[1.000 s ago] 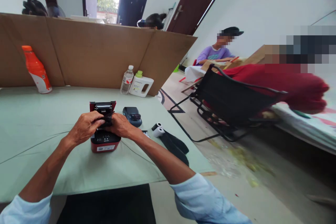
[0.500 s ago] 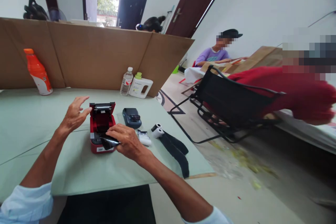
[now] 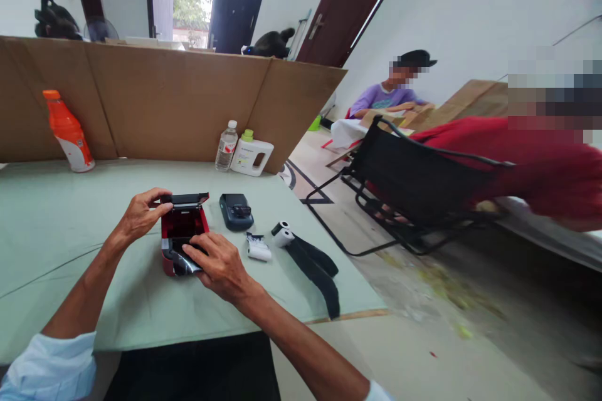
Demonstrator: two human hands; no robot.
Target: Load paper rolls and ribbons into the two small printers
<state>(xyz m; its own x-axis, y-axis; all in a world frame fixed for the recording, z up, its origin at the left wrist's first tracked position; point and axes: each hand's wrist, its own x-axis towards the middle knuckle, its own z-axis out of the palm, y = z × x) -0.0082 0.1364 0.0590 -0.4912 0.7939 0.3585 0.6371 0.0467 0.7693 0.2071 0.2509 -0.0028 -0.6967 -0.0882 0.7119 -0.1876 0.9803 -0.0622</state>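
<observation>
A small red-and-black label printer (image 3: 165, 263) sits on the table in front of me, its dark lid (image 3: 188, 200) raised and tipped over the hollow body. My left hand (image 3: 141, 216) pinches the lid's left edge between thumb and fingers. At the front of the printer, my right hand (image 3: 221, 263) has hold of a glossy black strip (image 3: 182, 263) that hangs over the front edge. My right fingers hide part of that strip and the printer's right front corner.
Right of the printer lie a dark blue portable printer (image 3: 236, 213), a white crumpled piece (image 3: 258, 247) and a white roll (image 3: 283, 237) with a long black band (image 3: 320, 279). Bottles (image 3: 227, 147) stand along a cardboard screen (image 3: 179, 100). A folding chair (image 3: 414, 169) with a seated person is at right.
My left hand has moved onto the lid, which now leans further forward and lower. My right hand has shifted slightly left and down with the black strip, over the printer's front.
</observation>
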